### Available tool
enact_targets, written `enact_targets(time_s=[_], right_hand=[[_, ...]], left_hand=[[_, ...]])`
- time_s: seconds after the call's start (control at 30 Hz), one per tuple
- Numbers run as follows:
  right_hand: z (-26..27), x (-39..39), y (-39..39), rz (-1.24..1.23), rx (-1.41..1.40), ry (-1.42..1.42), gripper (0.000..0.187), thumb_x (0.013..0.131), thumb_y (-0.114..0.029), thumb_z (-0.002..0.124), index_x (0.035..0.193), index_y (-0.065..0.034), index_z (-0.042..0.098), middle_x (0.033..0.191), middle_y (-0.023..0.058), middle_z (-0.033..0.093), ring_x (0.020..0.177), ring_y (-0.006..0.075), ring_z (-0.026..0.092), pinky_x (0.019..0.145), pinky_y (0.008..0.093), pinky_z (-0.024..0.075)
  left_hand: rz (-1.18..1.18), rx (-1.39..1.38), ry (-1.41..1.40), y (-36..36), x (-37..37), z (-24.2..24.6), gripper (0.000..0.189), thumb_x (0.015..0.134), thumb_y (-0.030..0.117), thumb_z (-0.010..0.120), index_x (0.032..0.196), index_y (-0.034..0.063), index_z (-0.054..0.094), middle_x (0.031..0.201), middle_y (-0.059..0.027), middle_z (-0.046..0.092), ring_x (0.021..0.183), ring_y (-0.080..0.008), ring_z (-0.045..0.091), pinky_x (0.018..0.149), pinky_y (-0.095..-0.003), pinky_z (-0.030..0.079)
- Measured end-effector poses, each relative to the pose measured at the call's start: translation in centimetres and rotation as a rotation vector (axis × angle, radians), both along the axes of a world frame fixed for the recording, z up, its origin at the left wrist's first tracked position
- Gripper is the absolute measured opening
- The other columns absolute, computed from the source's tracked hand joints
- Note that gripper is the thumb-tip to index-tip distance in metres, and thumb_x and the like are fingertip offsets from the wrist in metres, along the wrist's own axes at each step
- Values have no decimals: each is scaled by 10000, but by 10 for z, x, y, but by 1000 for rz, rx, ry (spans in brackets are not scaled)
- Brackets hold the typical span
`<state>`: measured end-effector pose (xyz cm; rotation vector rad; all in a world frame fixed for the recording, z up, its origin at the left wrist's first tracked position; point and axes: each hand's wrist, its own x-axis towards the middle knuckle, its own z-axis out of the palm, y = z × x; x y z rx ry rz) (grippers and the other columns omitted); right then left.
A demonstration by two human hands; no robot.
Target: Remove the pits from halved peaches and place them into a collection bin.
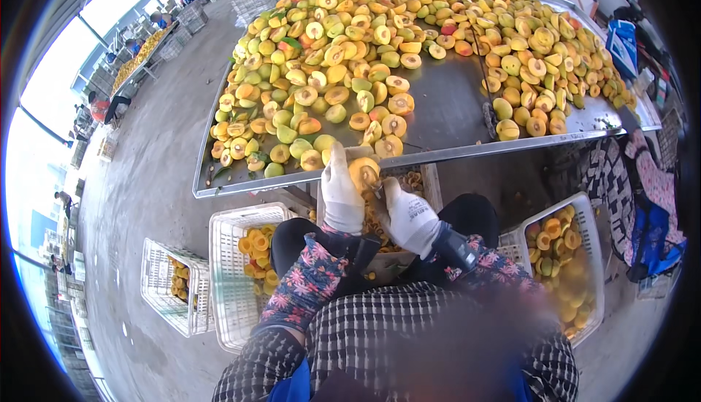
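Note:
My left hand, in a white work glove, holds a halved yellow peach just off the front edge of the metal table. Close against the fruit's lower right side is my right hand, gloved too, its fingers closed on a small metal tool that is mostly hidden. Many halved yellow-green peaches lie heaped on the table's left part, and another heap covers its right part. Below my hands, between my knees, a crate holds pits and fruit scraps.
White plastic crates with peach halves stand on the floor at my left and at my right; a smaller one is farther left. A dark cord lies across the table. People sit at other fruit tables in the background.

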<state>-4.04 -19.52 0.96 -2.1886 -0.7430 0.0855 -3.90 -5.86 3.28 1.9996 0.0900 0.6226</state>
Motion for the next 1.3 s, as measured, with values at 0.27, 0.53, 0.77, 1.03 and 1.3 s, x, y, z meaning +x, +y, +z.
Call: enact_targets(time_s=[0.27,0.53,0.77,1.03,1.3], right_hand=[[-7,20,-11,18,238,-26,301,899,-200,563,1092,-5,440,805,244,620,749,432,602,621,490,460],[-15,27,-19,-23,477,64,249,897,-98,574,1115,-5,500,829,163,615,731,323,613,653,374,475],[6,22,-3,-110,547,236,232,866,-58,622,1078,4,552,875,56,608,788,114,560,710,272,463],[26,6,-9,98,396,121,199,858,-144,658,988,-37,553,787,178,621,732,363,627,627,381,485],[6,1,-3,-61,207,-74,239,929,-207,542,1052,-25,447,788,252,594,731,456,585,598,500,452]], left_hand=[[-476,-1131,296,26,22,-10,623,991,501,344,1311,-19,463,1174,-142,584,1042,-225,583,901,-351,492],[-655,-1299,389,36,7,-8,472,972,277,392,1352,-3,405,1292,-175,521,1180,-276,522,1024,-441,407],[-740,-1425,269,12,4,-19,468,963,308,436,1312,-3,452,1246,-142,556,1111,-253,559,1004,-355,409],[-256,-1426,142,-5,-2,-11,498,996,460,377,1269,50,452,1146,-113,583,975,-245,587,853,-370,493],[-322,-1408,63,-6,-5,-4,456,1012,372,375,1319,36,408,1190,-134,549,1076,-248,565,896,-370,488]])
